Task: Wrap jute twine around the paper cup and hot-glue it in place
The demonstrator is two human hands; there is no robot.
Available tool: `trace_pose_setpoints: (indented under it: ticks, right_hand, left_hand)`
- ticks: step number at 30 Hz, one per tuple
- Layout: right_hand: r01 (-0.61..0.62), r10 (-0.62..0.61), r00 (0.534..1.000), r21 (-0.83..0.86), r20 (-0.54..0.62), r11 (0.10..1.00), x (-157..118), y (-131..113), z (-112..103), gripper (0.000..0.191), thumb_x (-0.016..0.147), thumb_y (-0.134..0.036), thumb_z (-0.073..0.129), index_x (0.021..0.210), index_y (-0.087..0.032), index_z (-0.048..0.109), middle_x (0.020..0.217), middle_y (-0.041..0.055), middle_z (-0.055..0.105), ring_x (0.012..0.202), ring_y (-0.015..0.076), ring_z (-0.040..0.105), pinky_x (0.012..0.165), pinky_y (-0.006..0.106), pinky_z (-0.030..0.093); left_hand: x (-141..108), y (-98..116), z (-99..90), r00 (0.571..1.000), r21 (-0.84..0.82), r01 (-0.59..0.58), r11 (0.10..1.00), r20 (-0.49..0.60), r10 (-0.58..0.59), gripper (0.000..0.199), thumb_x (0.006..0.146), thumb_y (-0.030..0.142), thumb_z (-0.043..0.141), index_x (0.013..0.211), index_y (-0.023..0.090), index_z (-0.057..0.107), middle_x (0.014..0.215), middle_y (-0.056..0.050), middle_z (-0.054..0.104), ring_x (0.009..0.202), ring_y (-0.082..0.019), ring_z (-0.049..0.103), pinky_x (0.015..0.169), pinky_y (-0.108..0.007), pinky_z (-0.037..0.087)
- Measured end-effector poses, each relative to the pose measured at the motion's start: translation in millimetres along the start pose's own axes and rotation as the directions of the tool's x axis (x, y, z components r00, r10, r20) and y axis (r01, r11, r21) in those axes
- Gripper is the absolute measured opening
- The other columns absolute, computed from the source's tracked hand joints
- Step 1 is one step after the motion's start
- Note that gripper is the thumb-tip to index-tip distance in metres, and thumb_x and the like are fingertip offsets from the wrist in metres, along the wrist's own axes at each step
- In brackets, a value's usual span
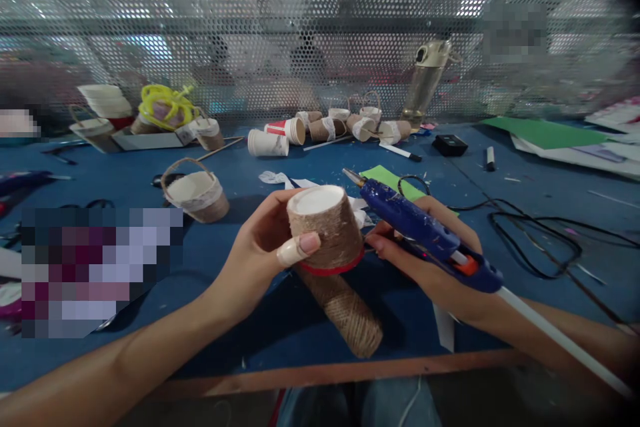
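My left hand is wrapped round a paper cup covered in brown twine, held upside down with its white base up and its red rim at the bottom. A pale wrap covers the thumb. In my right hand is a blue hot glue gun, its metal nozzle pointing up and left, just right of the cup and apart from it. A long white glue stick runs out of its back. Below the cup, a roll of brown twine lies on the blue table.
A twine basket with a handle stands left of the cup. Farther back are white cups, several small baskets and a bottle by the mesh screen. A black cable loops at the right, near green paper.
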State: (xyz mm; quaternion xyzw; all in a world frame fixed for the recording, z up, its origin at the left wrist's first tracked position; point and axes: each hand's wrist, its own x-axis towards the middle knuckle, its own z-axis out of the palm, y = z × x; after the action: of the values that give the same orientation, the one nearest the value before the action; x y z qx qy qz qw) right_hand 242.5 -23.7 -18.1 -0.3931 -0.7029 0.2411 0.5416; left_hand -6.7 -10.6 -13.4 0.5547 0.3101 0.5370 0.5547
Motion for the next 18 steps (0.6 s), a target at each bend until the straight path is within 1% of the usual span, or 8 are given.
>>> trace_pose_setpoints:
  ticks: [4,8,12,15,18]
  right_hand:
    - [-0.040,0.040,0.999,0.000,-0.031,0.999,-0.8,-2.8,1.6,0.021,0.084,-0.029,0.089,0.090,-0.029,0.068,0.082,-0.0033,0.076,0.068,0.0181,0.069,0.056,0.033,0.053]
    - [-0.071,0.071,0.997,0.032,-0.026,0.997,-0.6,-5.3,1.5,0.022,0.083,-0.027,0.089,0.088,-0.030,0.068,0.081,-0.0028,0.076,0.067,0.0190,0.069,0.058,0.034,0.055]
    - [-0.026,0.025,0.999,0.035,0.025,0.999,-0.3,-4.0,-2.0,0.023,0.083,-0.025,0.089,0.092,-0.031,0.068,0.085,-0.0023,0.077,0.071,0.0199,0.071,0.065,0.036,0.062]
    - [-0.017,0.011,0.997,0.075,0.079,0.997,-0.6,-2.1,-3.3,0.026,0.082,-0.021,0.090,0.093,-0.031,0.068,0.085,-0.0030,0.076,0.071,0.0186,0.071,0.066,0.034,0.063]
    - [-0.035,0.028,0.998,0.115,0.057,0.993,-0.2,-1.1,-1.0,0.029,0.079,-0.021,0.092,0.091,-0.030,0.068,0.083,-0.0044,0.075,0.068,0.0167,0.069,0.066,0.033,0.061]
  left_hand:
    - [-0.8,1.7,1.8,1.000,-0.001,0.010,1.000,-0.013,-0.010,0.036,0.082,0.035,0.088,0.116,0.031,0.078,0.121,-0.003,0.077,0.113,-0.022,0.068,0.100,-0.031,0.056]
    - [-2.4,2.2,0.8,0.999,0.019,0.028,0.999,-0.021,-0.028,0.038,0.083,0.037,0.087,0.119,0.030,0.077,0.126,-0.005,0.077,0.118,-0.026,0.069,0.102,-0.035,0.056]
    - [-1.6,2.1,-3.5,1.000,0.020,0.001,1.000,0.030,-0.002,0.042,0.081,0.036,0.088,0.120,0.030,0.078,0.126,-0.006,0.077,0.119,-0.028,0.069,0.104,-0.036,0.056]
    - [1.0,1.9,-6.3,0.996,0.005,-0.008,1.000,0.086,0.007,0.046,0.079,0.039,0.090,0.123,0.030,0.078,0.128,-0.007,0.077,0.120,-0.029,0.070,0.104,-0.037,0.057]
    - [3.8,0.7,-7.8,0.995,-0.001,0.015,1.000,0.096,-0.014,0.044,0.080,0.042,0.088,0.123,0.032,0.079,0.129,-0.006,0.077,0.121,-0.030,0.070,0.104,-0.038,0.056]
